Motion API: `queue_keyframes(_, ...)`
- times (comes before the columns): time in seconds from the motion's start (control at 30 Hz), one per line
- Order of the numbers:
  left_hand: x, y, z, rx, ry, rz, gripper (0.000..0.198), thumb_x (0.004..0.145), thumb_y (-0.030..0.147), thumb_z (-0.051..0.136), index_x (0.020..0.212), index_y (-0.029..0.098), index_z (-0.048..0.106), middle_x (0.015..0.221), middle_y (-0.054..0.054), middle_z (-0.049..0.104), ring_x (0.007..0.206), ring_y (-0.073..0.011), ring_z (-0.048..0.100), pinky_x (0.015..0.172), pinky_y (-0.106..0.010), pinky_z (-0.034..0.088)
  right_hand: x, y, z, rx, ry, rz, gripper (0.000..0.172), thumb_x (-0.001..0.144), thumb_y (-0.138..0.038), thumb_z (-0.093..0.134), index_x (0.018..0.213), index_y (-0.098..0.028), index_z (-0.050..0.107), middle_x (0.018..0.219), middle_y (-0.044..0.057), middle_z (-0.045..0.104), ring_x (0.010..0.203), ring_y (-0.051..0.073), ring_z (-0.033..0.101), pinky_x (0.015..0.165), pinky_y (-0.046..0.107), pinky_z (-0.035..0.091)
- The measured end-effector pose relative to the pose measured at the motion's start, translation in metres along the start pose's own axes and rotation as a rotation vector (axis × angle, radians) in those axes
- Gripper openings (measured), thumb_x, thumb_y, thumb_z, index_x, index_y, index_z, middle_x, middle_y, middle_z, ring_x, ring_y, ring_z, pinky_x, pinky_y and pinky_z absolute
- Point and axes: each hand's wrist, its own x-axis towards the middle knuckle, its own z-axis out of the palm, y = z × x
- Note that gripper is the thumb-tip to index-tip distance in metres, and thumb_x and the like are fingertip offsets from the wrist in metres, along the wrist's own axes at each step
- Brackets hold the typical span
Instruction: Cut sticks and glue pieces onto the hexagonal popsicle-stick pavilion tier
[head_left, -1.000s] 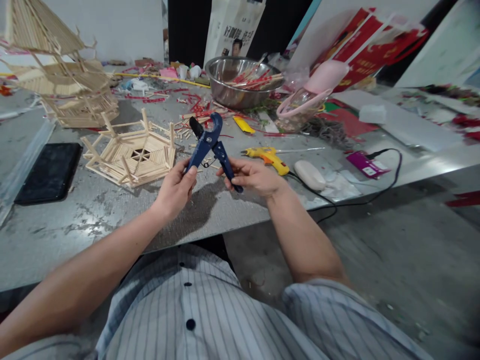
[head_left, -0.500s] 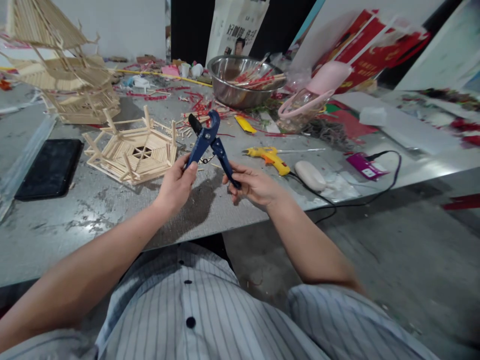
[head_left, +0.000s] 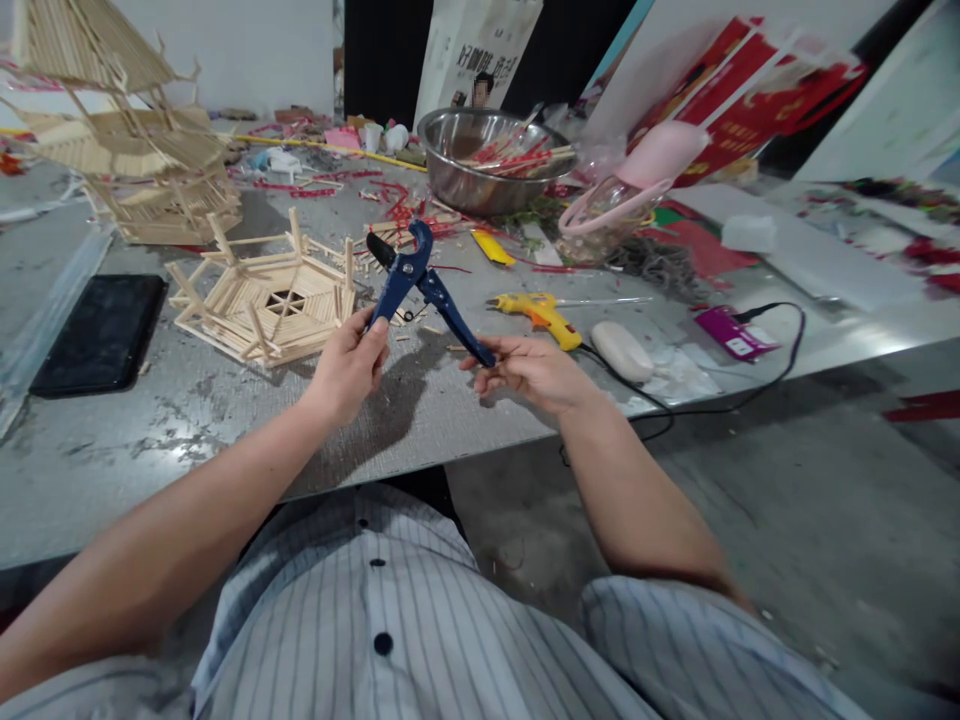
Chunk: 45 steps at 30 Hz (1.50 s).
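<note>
Both my hands hold a blue cutter (head_left: 420,282) with a black blade piece above the grey table (head_left: 187,410). My left hand (head_left: 346,365) is closed round the left handle. My right hand (head_left: 529,370) pinches the end of the right handle, which is swung out wide. Just left of the cutter lies a hexagonal frame of wooden sticks (head_left: 266,300). A yellow glue gun (head_left: 536,312) lies on the table just beyond my right hand.
A tall stick-built tower model (head_left: 127,150) stands at the back left, a black tablet (head_left: 97,335) lies at the left. A steel bowl (head_left: 480,165) with sticks, a pink-lidded jar (head_left: 622,195), red scraps, a white oval object (head_left: 621,350) and a black cable (head_left: 750,385) fill the far side.
The cutter's handles have spread further apart: my right hand has moved right and down with its handle. The left hand has barely moved.
</note>
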Motion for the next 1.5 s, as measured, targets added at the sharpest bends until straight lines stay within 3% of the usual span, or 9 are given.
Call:
queue_keyframes(0.23,0.0,0.0,0.001,0.001,0.007,0.002,0.006,0.099,0.022,0.043,0.1,0.018,0.048,0.051,0.012,0.033,0.03,-0.0028,0.027,0.033,-0.015,0.02,-0.011,0.001,0.005,-0.516,0.156,-0.096,0.032,0.082,-0.041,0.056,0.1,-0.017,0.067,0.053,-0.005,0.045,0.042,0.009,0.04,0.043,0.024,0.034)
queue_keyframes(0.37,-0.001,0.0,0.001,0.02,-0.007,-0.084,0.009,0.1,0.02,0.041,0.093,0.019,0.046,0.05,0.011,0.036,0.029,-0.0028,0.027,0.032,-0.015,0.019,-0.019,0.007,-0.021,-1.081,0.629,-0.305,0.04,0.087,-0.032,0.045,0.113,-0.018,0.071,0.061,0.002,0.059,0.055,0.015,0.052,0.061,0.03,0.043)
queue_keyframes(0.5,-0.004,0.001,0.005,0.078,-0.057,-0.262,0.021,0.1,0.017,0.038,0.079,0.02,0.04,0.049,0.011,0.037,0.026,-0.0024,0.025,0.031,-0.017,0.016,-0.012,0.009,-0.068,-1.313,1.009,-0.126,0.048,0.09,-0.035,0.045,0.128,-0.012,0.062,0.1,0.016,0.071,0.089,0.027,0.064,0.076,0.037,0.047)
queue_keyframes(0.7,-0.002,-0.001,0.006,0.083,-0.076,-0.321,0.021,0.101,0.018,0.037,0.08,0.021,0.039,0.051,0.01,0.042,0.026,-0.0024,0.027,0.032,-0.017,0.017,0.02,0.006,-0.098,-1.583,0.739,0.131,0.051,0.092,-0.04,0.046,0.134,-0.013,0.057,0.119,0.02,0.068,0.105,0.033,0.063,0.082,0.04,0.046)
queue_keyframes(1.03,0.015,-0.015,0.024,0.34,-0.019,-0.22,0.018,0.091,0.011,0.038,0.076,0.018,0.045,0.056,0.005,0.049,0.032,-0.0052,0.033,0.036,-0.021,0.021,0.078,-0.013,-0.102,-1.574,0.846,0.046,0.041,0.092,-0.03,0.048,0.114,-0.001,0.066,0.113,0.031,0.065,0.107,0.034,0.06,0.086,0.044,0.044)
queue_keyframes(1.13,0.034,-0.021,0.032,0.545,0.056,-0.091,0.015,0.088,0.013,0.044,0.077,0.017,0.052,0.06,0.001,0.054,0.044,-0.0092,0.045,0.045,-0.021,0.032,0.079,-0.021,-0.084,-1.492,0.807,-0.272,0.039,0.091,-0.032,0.052,0.113,-0.004,0.068,0.114,0.03,0.065,0.112,0.035,0.058,0.094,0.047,0.041)
queue_keyframes(1.27,0.047,-0.025,0.036,0.823,0.026,0.034,0.021,0.087,0.015,0.048,0.097,0.012,0.065,0.092,-0.012,0.068,0.088,-0.0221,0.065,0.08,-0.032,0.05,0.067,-0.03,-0.037,-1.308,0.509,-0.483,0.031,0.09,-0.031,0.051,0.108,-0.017,0.071,0.106,0.016,0.071,0.097,0.028,0.065,0.089,0.042,0.046)
queue_keyframes(1.4,0.023,-0.02,0.029,0.982,-0.055,0.209,0.031,0.087,0.013,0.049,0.113,0.009,0.067,0.123,-0.017,0.062,0.123,-0.0265,0.056,0.108,-0.036,0.041,0.072,-0.042,0.013,-1.218,0.312,-0.546,0.029,0.088,-0.032,0.052,0.103,-0.019,0.074,0.104,0.013,0.072,0.095,0.028,0.066,0.085,0.041,0.048)
queue_keyframes(1.5,-0.014,-0.014,0.007,1.133,-0.188,0.288,0.036,0.089,0.016,0.049,0.121,0.006,0.064,0.127,-0.018,0.06,0.121,-0.0274,0.057,0.108,-0.038,0.043,0.099,-0.048,0.041,-1.219,0.227,-0.547,0.025,0.086,-0.027,0.056,0.101,-0.019,0.074,0.106,0.013,0.072,0.099,0.029,0.065,0.089,0.042,0.046)
